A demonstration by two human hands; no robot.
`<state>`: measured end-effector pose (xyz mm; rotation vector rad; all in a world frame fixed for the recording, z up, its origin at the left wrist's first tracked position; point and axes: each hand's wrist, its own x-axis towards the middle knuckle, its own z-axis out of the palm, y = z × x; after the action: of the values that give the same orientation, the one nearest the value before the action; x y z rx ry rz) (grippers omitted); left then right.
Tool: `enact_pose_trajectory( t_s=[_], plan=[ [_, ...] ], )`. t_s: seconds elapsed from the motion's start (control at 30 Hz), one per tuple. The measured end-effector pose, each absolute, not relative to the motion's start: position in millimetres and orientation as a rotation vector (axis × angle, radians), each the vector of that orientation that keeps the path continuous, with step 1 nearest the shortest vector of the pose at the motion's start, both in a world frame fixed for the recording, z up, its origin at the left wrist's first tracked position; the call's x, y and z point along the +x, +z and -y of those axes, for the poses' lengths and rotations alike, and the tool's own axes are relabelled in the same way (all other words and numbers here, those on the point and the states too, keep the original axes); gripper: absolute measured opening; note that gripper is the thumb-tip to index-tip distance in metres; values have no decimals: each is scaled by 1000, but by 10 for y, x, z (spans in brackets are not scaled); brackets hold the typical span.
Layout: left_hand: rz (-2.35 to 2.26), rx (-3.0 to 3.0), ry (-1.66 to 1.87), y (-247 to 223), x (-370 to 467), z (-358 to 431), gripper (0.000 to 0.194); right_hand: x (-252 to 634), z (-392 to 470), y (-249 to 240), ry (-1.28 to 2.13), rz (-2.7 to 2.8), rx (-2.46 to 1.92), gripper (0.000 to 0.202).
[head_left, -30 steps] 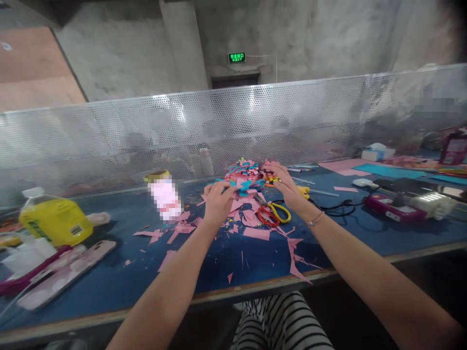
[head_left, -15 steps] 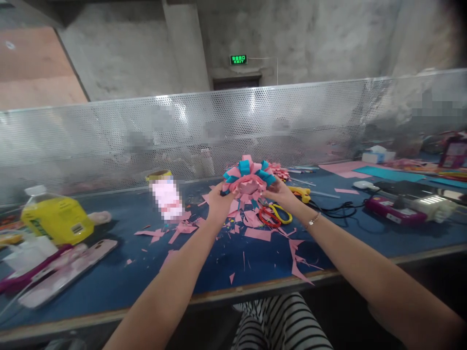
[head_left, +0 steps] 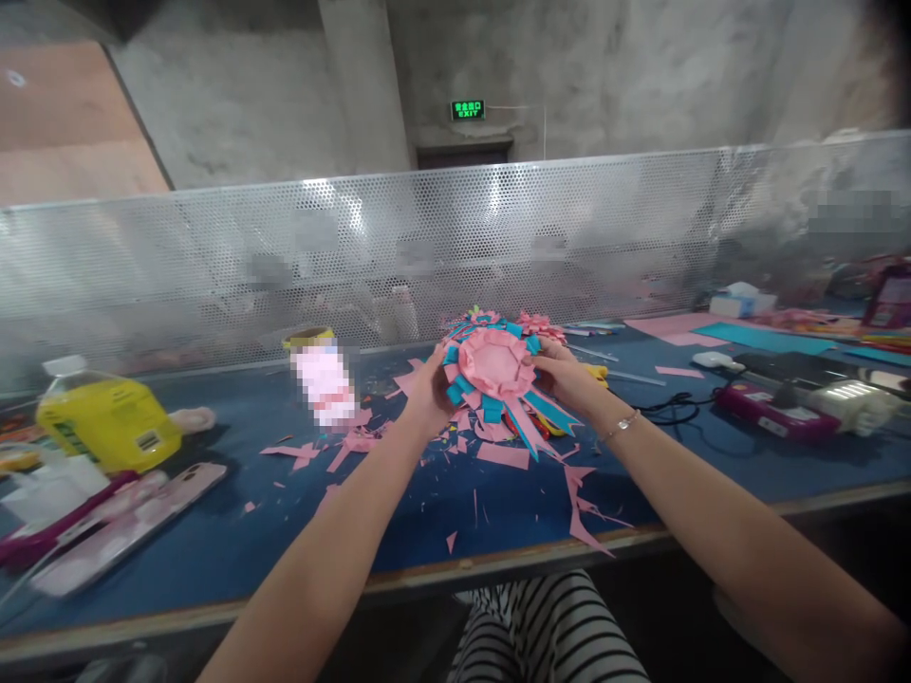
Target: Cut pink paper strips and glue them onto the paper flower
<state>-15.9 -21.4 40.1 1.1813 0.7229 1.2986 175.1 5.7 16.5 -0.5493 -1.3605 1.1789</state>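
A pink and blue paper rosette (head_left: 492, 364) is held up between both hands above the table, its round pink middle facing me. Blue loops ring its rim, and pink and blue tails hang down at its lower right. My left hand (head_left: 431, 396) closes on its left edge. On the right edge, the fingers of my right hand (head_left: 566, 375) grip near the upper rim. Behind the rosette, partly covered, are more pink paper pieces (head_left: 539, 324). Scissors with red and yellow handles (head_left: 545, 427) lie below it, mostly hidden by the tails.
Pink paper scraps (head_left: 504, 455) litter the blue table (head_left: 285, 541). At left are a yellow-liquid jug (head_left: 110, 422) and a pink phone (head_left: 135, 531). A purple power strip (head_left: 775, 413) with black cables sits right, near pink and blue sheets (head_left: 761, 341). A perforated metal screen (head_left: 441, 237) stands behind.
The rosette has been tilted, so its pink middle now faces me and its tails hang in front of the scissors. Both hands still hold it at the sides.
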Motion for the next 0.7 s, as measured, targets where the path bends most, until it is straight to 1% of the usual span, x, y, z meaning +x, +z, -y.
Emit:
enact_pose_trajectory(
  t_s=[0.1, 0.23, 0.4, 0.5, 0.57, 0.6, 0.67, 0.7],
  plan=[
    [-773, 1019, 1221, 412, -176, 210, 34, 1748, -52, 149, 1269, 1405, -681, 24],
    [-855, 924, 1277, 364, -188, 153, 26, 1728, -32, 129, 1373, 1460, -907, 27],
    [-931, 935, 1178, 287, -260, 42, 22, 1699, -7, 113, 1488, 1519, -1009, 28],
    [-1030, 975, 1105, 268, -358, -29, 20, 1710, 46, 123, 1635, 1606, -1049, 26],
    [-1094, 1060, 1058, 270, -442, -68, 23, 1733, 82, 131, 1750, 1746, -1056, 24],
    [-1130, 1119, 1029, 275, -486, -83, 28, 1747, 89, 131, 1771, 1833, -1058, 23],
    [-1172, 1227, 912, 285, -573, -104, 39, 1778, 70, 118, 1681, 1995, -1075, 22],
    [-1171, 1264, 849, 288, -615, -113, 42, 1796, 41, 105, 1558, 2051, -1098, 21]
  ],
)
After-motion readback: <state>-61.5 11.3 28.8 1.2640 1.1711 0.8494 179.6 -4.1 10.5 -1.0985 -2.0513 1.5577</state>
